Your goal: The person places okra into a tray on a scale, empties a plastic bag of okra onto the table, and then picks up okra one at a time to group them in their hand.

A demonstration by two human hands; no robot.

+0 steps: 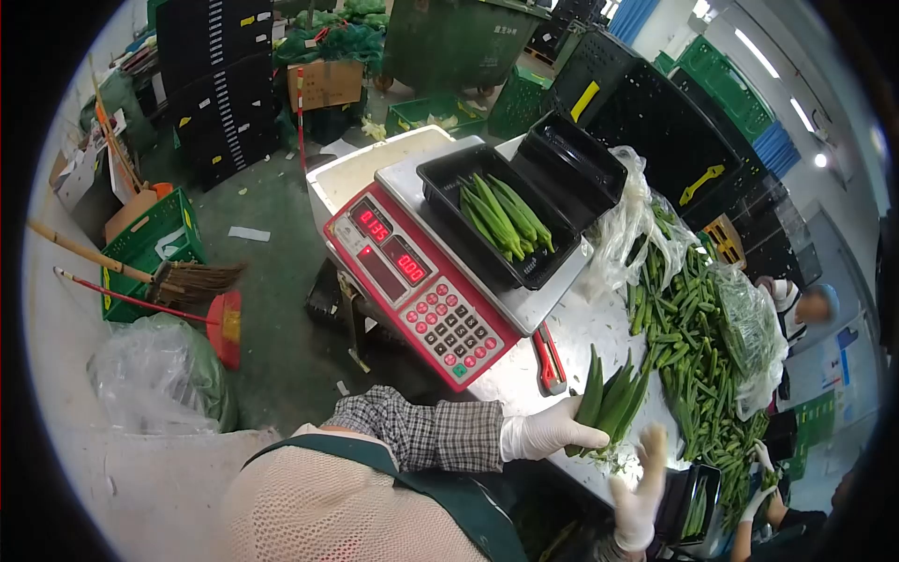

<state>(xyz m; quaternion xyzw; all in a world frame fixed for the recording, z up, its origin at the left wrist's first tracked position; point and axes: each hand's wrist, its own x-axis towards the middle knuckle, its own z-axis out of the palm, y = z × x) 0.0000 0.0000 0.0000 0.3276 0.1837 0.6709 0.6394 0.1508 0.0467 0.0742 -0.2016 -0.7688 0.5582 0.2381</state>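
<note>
My left hand, in a white glove, is closed around a bunch of okra above the metal table. Just to its right, my right hand, gloved too, has its fingers apart and holds nothing; it is slightly blurred. A black tray with several okra pods rests on the platform of a red digital scale, whose display is lit. Beyond both hands lies a large heap of okra. Between the scale and my left hand is a red utility knife.
Stacked empty black trays stand behind the scale. Clear plastic bags lie beside the heap. Another black tray holds okra near a co-worker's gloved hands. A broom and a green crate are on the left.
</note>
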